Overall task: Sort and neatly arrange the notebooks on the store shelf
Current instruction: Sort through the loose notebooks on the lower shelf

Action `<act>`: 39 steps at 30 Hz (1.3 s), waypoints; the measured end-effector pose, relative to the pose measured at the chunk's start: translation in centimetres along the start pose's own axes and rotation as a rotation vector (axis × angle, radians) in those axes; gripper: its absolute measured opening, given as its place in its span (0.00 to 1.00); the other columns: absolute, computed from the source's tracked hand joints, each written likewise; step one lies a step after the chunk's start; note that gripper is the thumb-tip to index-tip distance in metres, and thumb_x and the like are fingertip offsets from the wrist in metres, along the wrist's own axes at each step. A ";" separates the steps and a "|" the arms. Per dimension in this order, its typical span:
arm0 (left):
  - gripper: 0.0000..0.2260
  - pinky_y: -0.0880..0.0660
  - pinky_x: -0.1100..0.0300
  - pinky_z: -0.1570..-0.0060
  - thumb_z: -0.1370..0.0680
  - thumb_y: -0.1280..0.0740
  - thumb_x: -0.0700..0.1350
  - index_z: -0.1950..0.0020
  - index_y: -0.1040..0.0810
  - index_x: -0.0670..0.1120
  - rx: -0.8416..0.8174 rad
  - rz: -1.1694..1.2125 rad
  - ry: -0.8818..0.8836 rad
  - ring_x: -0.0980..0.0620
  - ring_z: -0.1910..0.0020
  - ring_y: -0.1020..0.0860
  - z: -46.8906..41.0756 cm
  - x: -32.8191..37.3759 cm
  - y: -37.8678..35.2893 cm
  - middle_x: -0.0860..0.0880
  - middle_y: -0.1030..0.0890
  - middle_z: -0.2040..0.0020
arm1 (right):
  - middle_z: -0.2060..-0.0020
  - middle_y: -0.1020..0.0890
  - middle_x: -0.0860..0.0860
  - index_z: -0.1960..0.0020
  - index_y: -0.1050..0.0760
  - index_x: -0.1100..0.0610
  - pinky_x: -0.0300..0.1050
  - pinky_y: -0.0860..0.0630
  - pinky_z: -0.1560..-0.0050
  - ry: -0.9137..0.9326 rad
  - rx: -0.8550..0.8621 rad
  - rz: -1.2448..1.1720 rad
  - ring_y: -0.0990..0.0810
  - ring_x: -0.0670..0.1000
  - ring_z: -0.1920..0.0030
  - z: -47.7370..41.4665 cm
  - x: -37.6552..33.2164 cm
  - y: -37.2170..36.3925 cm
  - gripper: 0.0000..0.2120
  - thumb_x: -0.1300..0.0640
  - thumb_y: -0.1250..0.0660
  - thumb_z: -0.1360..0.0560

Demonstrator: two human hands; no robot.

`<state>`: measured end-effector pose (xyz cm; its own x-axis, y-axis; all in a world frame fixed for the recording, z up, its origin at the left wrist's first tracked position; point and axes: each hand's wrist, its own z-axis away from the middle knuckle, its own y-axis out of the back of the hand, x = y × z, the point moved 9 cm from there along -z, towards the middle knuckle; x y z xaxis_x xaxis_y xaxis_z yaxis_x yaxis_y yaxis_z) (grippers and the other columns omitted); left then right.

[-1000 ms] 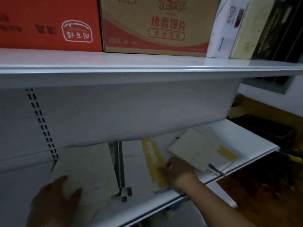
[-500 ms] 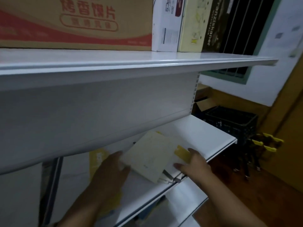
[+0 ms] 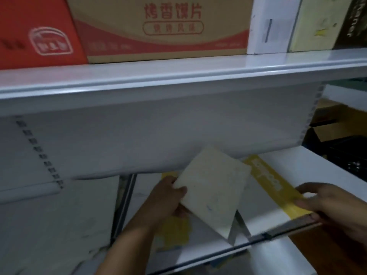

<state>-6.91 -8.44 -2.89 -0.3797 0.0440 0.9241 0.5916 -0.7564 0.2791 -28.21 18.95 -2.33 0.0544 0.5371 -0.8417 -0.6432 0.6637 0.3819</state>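
My left hand (image 3: 168, 197) grips the left edge of a cream notebook (image 3: 214, 191) and holds it tilted above the lower white shelf (image 3: 317, 167). My right hand (image 3: 333, 211) grips the front right corner of a white notebook with a yellow band (image 3: 266, 195), which is lifted slightly off the shelf. Under my left hand lies another white and yellow notebook (image 3: 174, 231), partly hidden. More pale notebooks (image 3: 59, 225) lie flat on the shelf to the left of a metal divider (image 3: 123, 205).
The upper shelf (image 3: 178, 76) juts out overhead with a red box (image 3: 35, 32), a brown carton (image 3: 158, 26) and a white box (image 3: 272, 24) on it. A dark crate (image 3: 341, 155) stands on the floor at right.
The cream notebook has been lifted and swung left in my left hand. My right hand has taken hold of the yellow-banded notebook that lay beneath it. The view has swung back left.
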 end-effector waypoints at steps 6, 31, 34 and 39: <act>0.04 0.28 0.60 0.71 0.22 0.37 0.40 0.49 0.25 0.44 0.500 0.199 -0.043 0.49 0.69 0.22 6.3 -4.0 15.4 0.46 0.21 0.59 | 0.82 0.26 0.53 0.55 0.25 0.63 0.31 0.42 0.83 0.120 -0.225 -0.130 0.35 0.46 0.84 0.8 -5.1 -14.8 0.04 0.66 0.32 0.29; 0.29 0.33 0.56 0.39 0.28 0.35 0.61 0.33 0.33 0.45 -0.011 -0.848 -0.258 0.46 0.35 0.32 -5.2 -0.6 -9.1 0.44 0.30 0.34 | 0.40 0.23 0.52 0.35 0.32 0.52 0.47 0.25 0.44 0.070 0.442 0.671 0.26 0.55 0.40 -2.2 2.1 -4.4 0.34 0.36 0.33 0.35; 0.28 0.32 0.57 0.44 0.30 0.33 0.60 0.35 0.30 0.46 0.030 -0.803 -0.269 0.48 0.38 0.30 -5.9 -0.9 -9.1 0.46 0.28 0.38 | 0.48 0.20 0.54 0.45 0.27 0.53 0.44 0.23 0.52 0.071 0.417 0.707 0.22 0.54 0.48 -2.4 2.6 -3.7 0.30 0.34 0.32 0.37; 0.12 0.22 0.56 0.61 0.27 0.33 0.45 0.46 0.30 0.47 -0.097 -0.498 -0.143 0.49 0.55 0.23 -5.0 -0.8 -8.4 0.45 0.24 0.47 | 0.44 0.21 0.56 0.38 0.27 0.59 0.38 0.28 0.55 0.042 0.339 0.510 0.21 0.55 0.47 -3.0 3.8 -2.3 0.30 0.46 0.26 0.35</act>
<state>-15.14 -5.37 -7.26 -0.4932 0.4969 0.7140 0.2934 -0.6777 0.6743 -28.86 17.89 -7.56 -0.2310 0.8142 -0.5327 -0.3012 0.4608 0.8348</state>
